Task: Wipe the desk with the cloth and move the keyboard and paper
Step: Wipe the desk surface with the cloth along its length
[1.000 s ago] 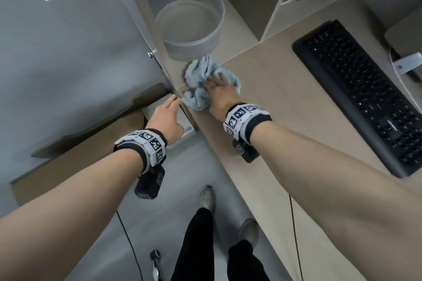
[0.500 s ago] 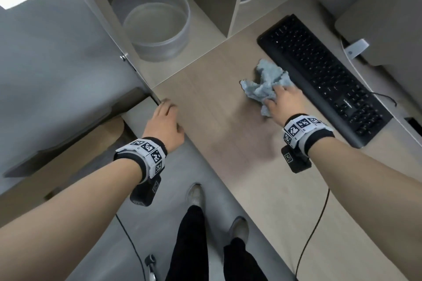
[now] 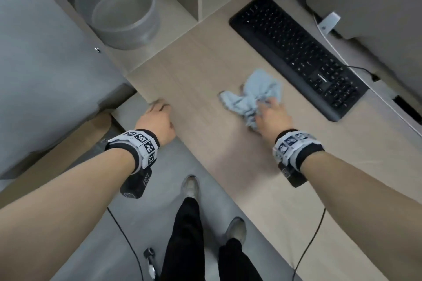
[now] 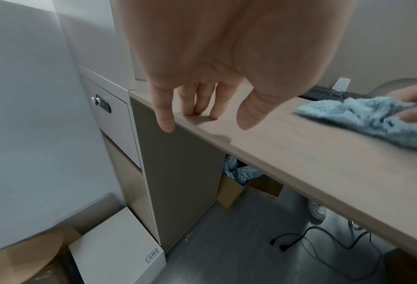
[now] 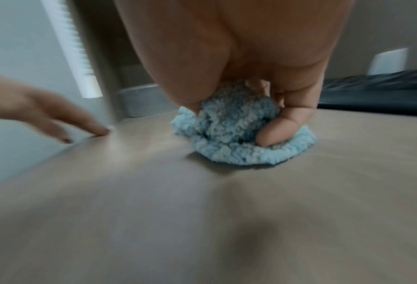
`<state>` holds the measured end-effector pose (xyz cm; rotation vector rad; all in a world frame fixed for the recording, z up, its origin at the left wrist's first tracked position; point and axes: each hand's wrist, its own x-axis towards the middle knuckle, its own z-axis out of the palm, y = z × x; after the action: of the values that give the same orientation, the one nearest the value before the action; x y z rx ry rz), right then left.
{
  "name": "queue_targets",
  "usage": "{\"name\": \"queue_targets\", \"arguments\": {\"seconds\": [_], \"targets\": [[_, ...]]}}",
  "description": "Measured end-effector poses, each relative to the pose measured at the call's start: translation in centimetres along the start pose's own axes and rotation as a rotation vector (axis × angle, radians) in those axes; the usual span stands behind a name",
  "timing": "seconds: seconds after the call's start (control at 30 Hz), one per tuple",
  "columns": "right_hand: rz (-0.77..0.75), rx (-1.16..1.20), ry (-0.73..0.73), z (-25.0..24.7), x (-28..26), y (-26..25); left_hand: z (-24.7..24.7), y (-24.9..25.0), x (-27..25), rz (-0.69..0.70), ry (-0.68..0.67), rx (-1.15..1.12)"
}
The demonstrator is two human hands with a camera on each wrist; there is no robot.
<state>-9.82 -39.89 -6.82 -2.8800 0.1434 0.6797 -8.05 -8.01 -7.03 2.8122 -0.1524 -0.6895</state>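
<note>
A crumpled light-blue cloth lies on the pale wooden desk, and my right hand grips its near part, fingers curled into the cloth. The black keyboard lies just beyond and to the right of the cloth. My left hand rests with straight fingertips on the desk's left front corner and holds nothing. The cloth shows at the right edge of the left wrist view. No paper is in view.
A clear round container stands in the open shelf at the desk's back left. A white cable runs behind the keyboard, next to a grey monitor base. Below the desk edge are my legs, cardboard boxes and floor cables.
My right hand has dragged the cloth from the desk's back left corner rightward to beside the keyboard, then slightly nearer. My left hand has stayed at the desk's left corner.
</note>
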Motion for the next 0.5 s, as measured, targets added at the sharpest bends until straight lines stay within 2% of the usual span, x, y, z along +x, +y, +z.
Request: {"name": "queue_targets", "arguments": {"seconds": [0.07,0.13,0.2,0.3,0.37,0.43,0.5], "targets": [[0.175,0.016,0.031,-1.2,1.5,1.9,0.0,0.0,0.1,0.003,-0.034,0.037],[0.226,-0.048,0.023,-1.9,2.6,0.5,0.1,-0.1,0.0,-0.007,-0.05,0.046],[0.118,-0.075,-0.004,-1.7,2.4,-3.7,0.2,-0.3,0.0,-0.002,-0.055,0.048],[-0.275,-0.105,-0.014,1.4,-0.5,-10.8,-0.3,-0.7,0.0,0.016,-0.073,0.042],[-0.489,-0.072,-0.045,4.1,-3.6,-13.0,-0.8,-0.7,-0.1,0.015,-0.106,0.038],[-0.58,-0.048,-0.089,5.5,-6.0,-12.6,-0.9,-0.5,-0.2,-0.008,-0.121,0.041],[-0.558,-0.025,-0.143,5.4,-6.6,-9.9,-0.7,-0.4,-0.1,-0.048,-0.114,0.038]]}}
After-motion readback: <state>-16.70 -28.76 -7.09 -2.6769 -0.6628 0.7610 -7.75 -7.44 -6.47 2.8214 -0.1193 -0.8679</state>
